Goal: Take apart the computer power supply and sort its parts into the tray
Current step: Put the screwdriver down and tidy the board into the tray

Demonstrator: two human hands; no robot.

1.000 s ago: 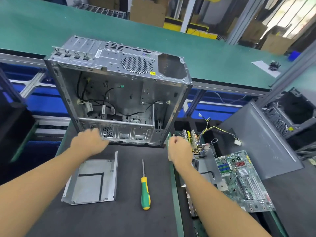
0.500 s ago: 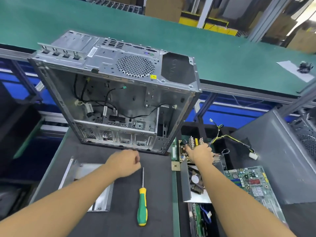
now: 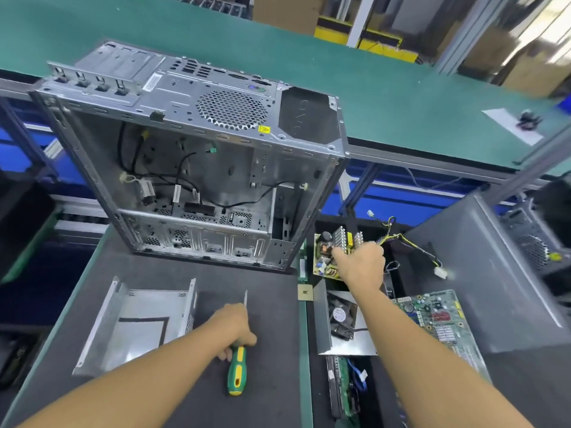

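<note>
Our left hand [image 3: 234, 327] has dropped from the case [image 3: 191, 156] onto the screwdriver [image 3: 237, 370], curling round its handle. Our right hand [image 3: 360, 262] grips the board [image 3: 323, 257] over the tray [image 3: 315, 390]; more unscrewing seems likely.

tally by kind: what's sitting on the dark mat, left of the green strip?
Computer case: 1
Metal power supply cover: 1
Screwdriver, gripped by the left hand: 1
Total: 3
</note>
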